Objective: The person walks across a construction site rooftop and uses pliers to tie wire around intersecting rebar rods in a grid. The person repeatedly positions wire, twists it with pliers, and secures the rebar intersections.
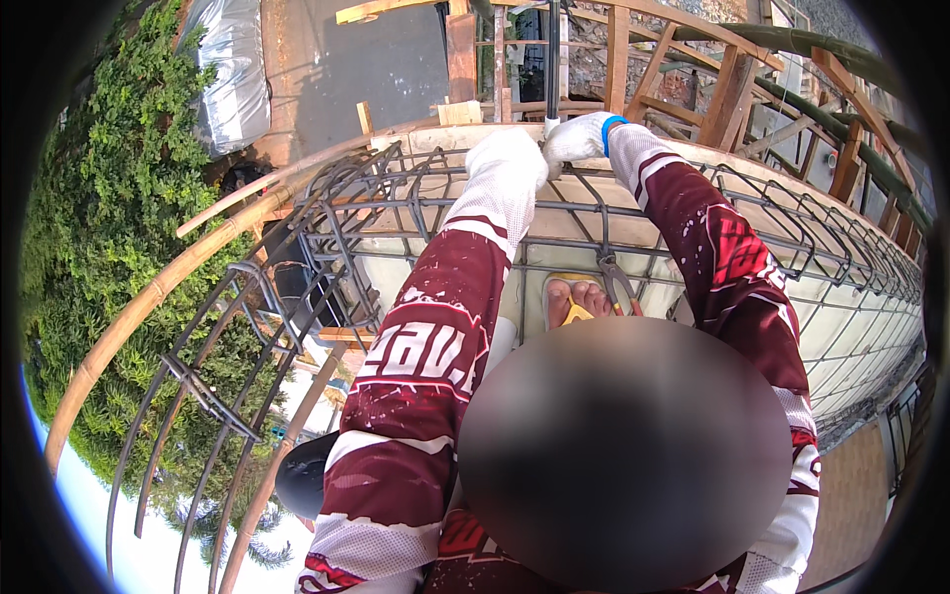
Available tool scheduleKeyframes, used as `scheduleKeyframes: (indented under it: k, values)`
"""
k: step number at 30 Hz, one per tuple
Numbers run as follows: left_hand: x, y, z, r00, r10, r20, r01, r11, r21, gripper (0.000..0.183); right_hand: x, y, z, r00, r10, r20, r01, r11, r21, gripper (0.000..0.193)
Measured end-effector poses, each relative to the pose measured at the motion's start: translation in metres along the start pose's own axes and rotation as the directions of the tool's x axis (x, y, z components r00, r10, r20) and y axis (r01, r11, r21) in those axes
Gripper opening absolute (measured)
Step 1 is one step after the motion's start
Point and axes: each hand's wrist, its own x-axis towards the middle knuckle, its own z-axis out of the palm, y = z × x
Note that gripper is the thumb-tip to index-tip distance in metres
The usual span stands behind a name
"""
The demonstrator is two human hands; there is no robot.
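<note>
Both my hands wear white work gloves and meet at the far side of a grid of dark steel rebar (pixel 534 243). My left hand (pixel 507 158) is closed, its fingers mostly hidden behind its own back. Touching it, my right hand (pixel 578 142), with a blue cuff, curls closed with fingertips bent down over the bars. Whatever they grip is too small or covered to make out. A dark upright pole (pixel 552 59) shows just beyond my hands. Pincers with reddish handles (pixel 619 287) lean against a bar next to my foot in a yellow sandal (pixel 569 302).
Pale formwork boards (pixel 584 230) lie under the rebar, which curves right. Bent bars (pixel 213 401) stick out at left beside a bamboo rail (pixel 139 317). Wooden framing (pixel 732 99) stands at the far right. Beyond the edge lie the paved ground (pixel 381 74) and trees (pixel 129 218), lower down.
</note>
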Motion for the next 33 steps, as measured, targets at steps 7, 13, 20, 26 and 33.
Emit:
scheduleKeyframes:
  k: [7,13,20,26,33]
  values:
    - [0.005,-0.001,0.002,1.0,0.004,0.016,-0.004,1.0,0.004,0.039,0.026,0.012,0.005,0.995,0.011,-0.097,-0.029,0.982,-0.189,0.05]
    - [0.009,-0.006,0.009,0.998,0.03,-0.05,-0.032,0.998,-0.056,0.038,0.016,-0.002,0.02,0.925,-0.08,-0.371,0.027,0.989,-0.147,0.038]
    - [0.006,-0.008,0.007,1.0,0.02,-0.011,-0.021,0.998,-0.057,0.037,-0.004,-0.017,0.007,0.896,-0.025,-0.443,0.019,1.0,-0.018,0.036]
    - [0.001,-0.006,0.002,1.0,-0.006,0.002,0.006,0.995,-0.095,0.04,-0.012,-0.012,0.001,0.933,-0.012,-0.36,0.059,0.991,0.12,0.04]
    - [0.015,-0.018,0.015,0.999,0.037,-0.026,-0.041,0.987,-0.156,0.043,-0.004,-0.026,0.004,0.919,0.005,-0.395,-0.081,0.981,-0.178,0.038]
